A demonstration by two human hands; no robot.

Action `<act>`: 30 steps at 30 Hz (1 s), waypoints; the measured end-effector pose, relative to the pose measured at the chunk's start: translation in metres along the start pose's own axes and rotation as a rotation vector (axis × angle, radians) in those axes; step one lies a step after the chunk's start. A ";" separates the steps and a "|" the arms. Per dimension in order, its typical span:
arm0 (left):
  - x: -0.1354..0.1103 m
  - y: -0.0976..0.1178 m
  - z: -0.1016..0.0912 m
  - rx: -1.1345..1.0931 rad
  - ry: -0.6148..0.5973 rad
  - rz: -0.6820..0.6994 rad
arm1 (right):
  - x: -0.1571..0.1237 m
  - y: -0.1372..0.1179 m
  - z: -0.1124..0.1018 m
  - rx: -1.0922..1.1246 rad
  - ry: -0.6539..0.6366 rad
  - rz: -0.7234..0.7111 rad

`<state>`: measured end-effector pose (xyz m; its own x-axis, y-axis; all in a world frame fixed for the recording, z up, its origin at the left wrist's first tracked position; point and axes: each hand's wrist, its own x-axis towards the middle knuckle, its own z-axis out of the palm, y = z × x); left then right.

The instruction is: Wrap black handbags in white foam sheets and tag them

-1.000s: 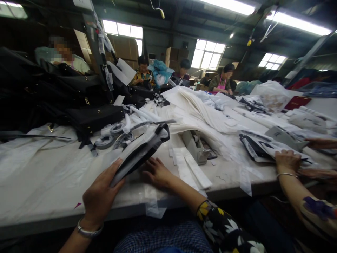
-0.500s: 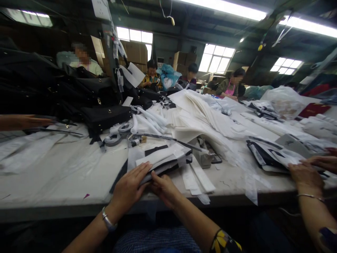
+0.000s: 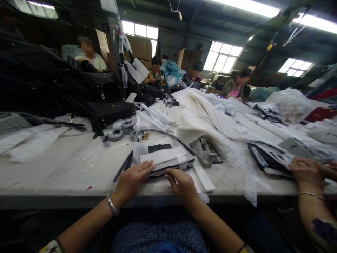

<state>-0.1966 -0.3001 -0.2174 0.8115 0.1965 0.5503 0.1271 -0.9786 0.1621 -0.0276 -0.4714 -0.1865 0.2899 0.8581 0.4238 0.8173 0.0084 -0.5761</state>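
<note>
A flat black item wrapped in white paper [image 3: 165, 159] lies on the white table [image 3: 65, 168] near its front edge. My left hand [image 3: 133, 179] rests flat on the wrap's near left corner, fingers stretched out. My right hand [image 3: 182, 185] lies on its near right edge, fingers curled down onto the paper. Loose white paper strips [image 3: 201, 177] sit just right of the wrap.
A tape dispenser [image 3: 202, 153] stands behind the wrap. Tape rolls [image 3: 116, 134] and black handbags [image 3: 107, 111] are at the left, a heap of white paper [image 3: 210, 116] in the middle. A co-worker's hands [image 3: 306, 170] work on the right. Several people sit at the far end.
The wrapped item, held up in my left hand a second ago, now lies flat on the table. Both hands have come down onto its near edge.
</note>
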 end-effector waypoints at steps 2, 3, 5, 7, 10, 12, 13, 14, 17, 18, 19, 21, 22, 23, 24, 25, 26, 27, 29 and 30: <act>0.000 -0.003 0.000 0.003 0.011 0.006 | 0.008 0.008 -0.009 -0.252 0.015 -0.258; 0.000 -0.004 0.000 0.006 0.019 0.006 | 0.013 0.011 -0.013 -0.342 -0.013 -0.349; 0.001 -0.005 0.000 0.011 0.033 0.006 | 0.020 0.015 -0.019 -0.467 -0.053 -0.434; 0.000 -0.004 0.000 0.014 0.042 0.009 | 0.027 0.015 -0.026 -0.502 -0.080 -0.440; 0.000 -0.001 0.000 0.017 0.053 0.024 | 0.050 0.015 -0.033 -0.402 -0.132 -0.293; 0.000 0.001 -0.001 0.020 0.065 0.044 | 0.080 0.019 -0.032 -0.336 -0.174 -0.046; -0.001 0.002 -0.002 0.022 0.074 0.057 | 0.099 0.024 -0.029 -0.327 -0.195 0.082; -0.001 0.003 -0.002 0.025 0.083 0.071 | 0.119 0.030 -0.025 -0.332 -0.224 0.188; -0.005 0.004 -0.005 0.045 0.125 0.120 | 0.175 0.051 -0.003 -0.374 -0.330 0.360; -0.006 0.005 -0.005 0.053 0.140 0.144 | 0.189 0.058 0.005 -0.382 -0.368 0.409; -0.008 0.005 -0.006 0.061 0.154 0.172 | 0.200 0.064 0.013 -0.385 -0.404 0.455; -0.012 0.004 -0.006 0.070 0.173 0.232 | 0.213 0.075 0.028 -0.374 -0.454 0.525; -0.013 0.003 -0.006 0.069 0.178 0.257 | 0.216 0.079 0.034 -0.358 -0.472 0.549; -0.015 0.002 -0.006 0.064 0.183 0.275 | 0.218 0.083 0.039 -0.333 -0.488 0.568; -0.015 0.001 -0.006 0.054 0.187 0.289 | 0.218 0.087 0.043 -0.299 -0.502 0.582; -0.016 -0.001 -0.005 0.042 0.194 0.298 | 0.218 0.090 0.046 -0.258 -0.514 0.591; -0.016 -0.002 -0.005 0.030 0.196 0.302 | 0.219 0.093 0.047 -0.211 -0.522 0.597; -0.017 -0.003 -0.005 0.019 0.197 0.304 | 0.219 0.096 0.049 -0.161 -0.522 0.597; -0.017 -0.004 -0.004 0.012 0.183 0.304 | 0.222 0.100 0.050 -0.057 -0.492 0.583; -0.017 -0.003 -0.004 0.016 0.174 0.305 | 0.223 0.102 0.052 -0.004 -0.469 0.571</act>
<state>-0.2134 -0.3002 -0.2241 0.7046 -0.0987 0.7027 -0.0961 -0.9944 -0.0433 0.0943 -0.2525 -0.1866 0.4277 0.8577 -0.2854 0.6050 -0.5062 -0.6145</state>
